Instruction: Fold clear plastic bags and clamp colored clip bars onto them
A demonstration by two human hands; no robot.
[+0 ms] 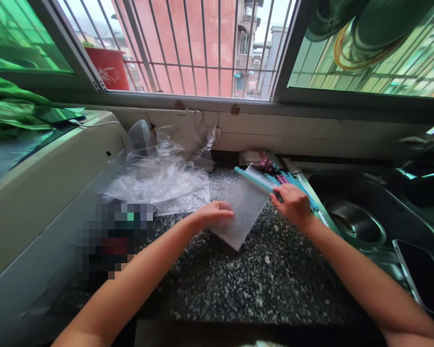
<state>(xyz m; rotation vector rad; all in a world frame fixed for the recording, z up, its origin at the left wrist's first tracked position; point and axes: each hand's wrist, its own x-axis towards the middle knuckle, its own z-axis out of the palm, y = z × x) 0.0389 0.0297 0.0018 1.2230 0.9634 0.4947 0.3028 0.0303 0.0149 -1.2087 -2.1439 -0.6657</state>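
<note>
A small frosted plastic bag with a teal seal strip along its top lies tilted on the speckled dark countertop. My left hand rests on the bag's lower left corner, fingers curled and pressed against it. Over at the bag's top right end, my right hand is closed, pinching the teal strip. Just behind my right hand lies a pile of more bags with teal and pink strips.
Crumpled clear plastic wrap lies at the back left of the counter. A white appliance stands along the left. A steel sink sits to the right, with a dark phone on its edge. A barred window is ahead.
</note>
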